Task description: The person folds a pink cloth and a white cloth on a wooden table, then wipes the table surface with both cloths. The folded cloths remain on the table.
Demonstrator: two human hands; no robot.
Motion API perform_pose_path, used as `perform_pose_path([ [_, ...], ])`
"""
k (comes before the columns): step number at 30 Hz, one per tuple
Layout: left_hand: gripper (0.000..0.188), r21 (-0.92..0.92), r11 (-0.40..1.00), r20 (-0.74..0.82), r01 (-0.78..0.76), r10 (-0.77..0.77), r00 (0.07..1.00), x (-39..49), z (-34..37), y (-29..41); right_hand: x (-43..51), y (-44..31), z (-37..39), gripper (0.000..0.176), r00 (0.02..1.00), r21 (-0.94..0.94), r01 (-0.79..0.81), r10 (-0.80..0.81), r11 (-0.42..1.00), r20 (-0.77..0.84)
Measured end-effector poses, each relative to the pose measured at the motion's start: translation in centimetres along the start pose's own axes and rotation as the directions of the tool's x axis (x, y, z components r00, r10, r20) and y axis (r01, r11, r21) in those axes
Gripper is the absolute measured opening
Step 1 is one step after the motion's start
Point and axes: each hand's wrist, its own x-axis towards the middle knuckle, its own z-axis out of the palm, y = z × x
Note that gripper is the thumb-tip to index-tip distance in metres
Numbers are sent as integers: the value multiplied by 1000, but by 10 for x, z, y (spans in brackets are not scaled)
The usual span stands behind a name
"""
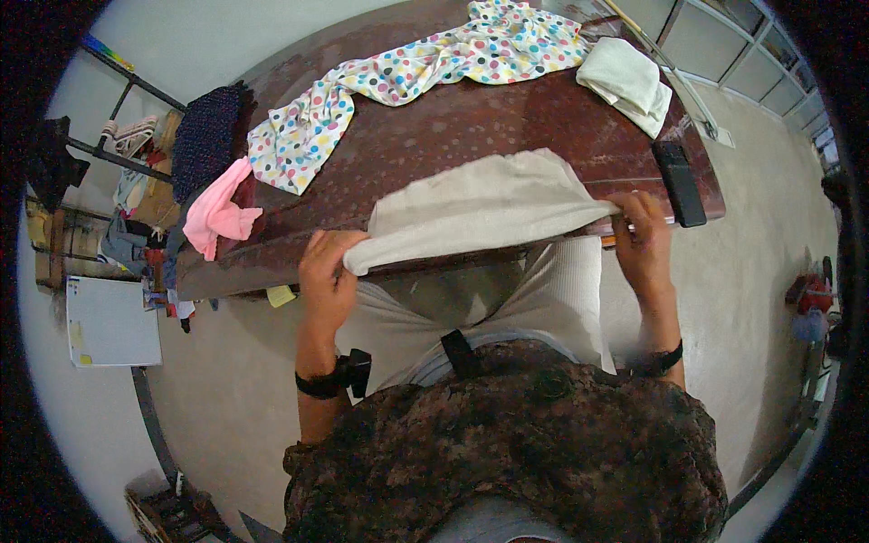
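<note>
A cream cloth [475, 203] is stretched between my two hands at the near edge of a dark red-brown table [434, 129]. My left hand [330, 268] pinches its left corner, where the near edge looks rolled or folded over. At the other end, my right hand [641, 234] grips the right corner between thumb and fingers. The cloth's far part spreads over the tabletop, while its near edge runs nearly straight from hand to hand. Beyond it lies a crumpled white cloth with coloured polka dots [407, 71].
A folded white cloth [628, 81] lies at the table's far right, with a black phone [680, 183] nearer me. Leftward are a pink cloth [220, 210] and a dark patterned cloth [207, 139]. A black metal rack [129, 159] holding hangers stands past the table's left end.
</note>
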Motion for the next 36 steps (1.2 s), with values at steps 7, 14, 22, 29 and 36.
perform_pose_path([
  [7, 27, -438, 833, 33, 340, -362, 931, 37, -41, -17, 75, -5, -42, 24, 972, 412, -228, 185, 882, 142],
  [14, 29, -684, 493, 254, 538, -530, 809, 88, 12, -108, 183, 27, 45, 39, 842, 424, -493, 295, 760, 451],
  [22, 48, -409, 412, 185, 815, -837, 515, 80, 52, -138, 117, 13, 126, 44, 967, -103, 185, -162, 977, 197],
  [29, 46, -193, 791, -38, 580, -597, 801, 67, 72, -146, 29, -9, 104, 47, 975, -82, 204, -196, 976, 102],
  [36, 43, -417, 756, 2, 505, -554, 832, 127, 84, -57, 17, 11, 75, 43, 998, -12, 55, -55, 998, -5],
])
